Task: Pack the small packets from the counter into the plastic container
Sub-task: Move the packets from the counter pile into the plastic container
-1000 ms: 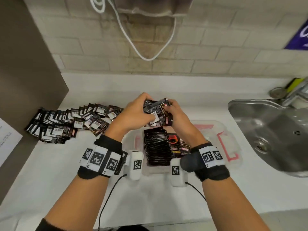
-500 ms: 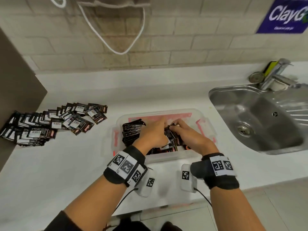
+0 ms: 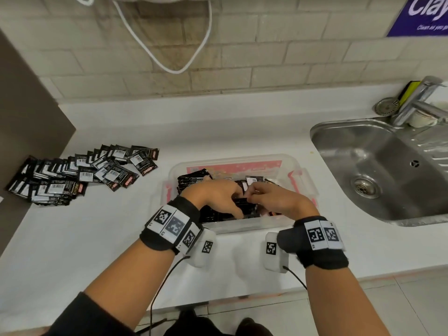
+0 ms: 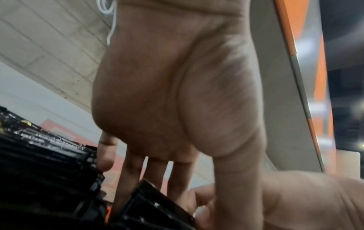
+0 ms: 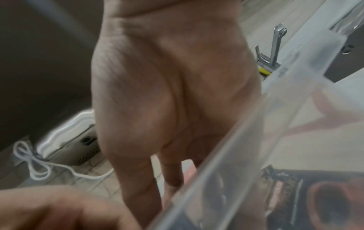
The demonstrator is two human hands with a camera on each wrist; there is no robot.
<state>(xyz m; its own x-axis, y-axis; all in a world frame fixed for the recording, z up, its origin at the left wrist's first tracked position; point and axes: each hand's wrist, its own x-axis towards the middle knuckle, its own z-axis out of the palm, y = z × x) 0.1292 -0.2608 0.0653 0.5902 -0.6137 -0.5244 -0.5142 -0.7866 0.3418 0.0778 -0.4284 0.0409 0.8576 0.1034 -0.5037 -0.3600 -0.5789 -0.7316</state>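
**Both hands down in the container, seating a batch**

The left hand [image 3: 213,197] and right hand [image 3: 278,202] meet inside the clear container [image 3: 304,177], fingers curled round a bunch of black packets [image 3: 242,202] — probably to stand them on edge against the row [image 3: 191,184] already packed at the left, which saves room. Many packets are still on the table [image 3: 72,238], fanned in an overlapping pile [image 3: 80,175] to the left, within easy reach. Print on the packets is too small to read surely. A purple sign [image 3: 421,15] on the wall starts "Clay" — the rest is cut off.
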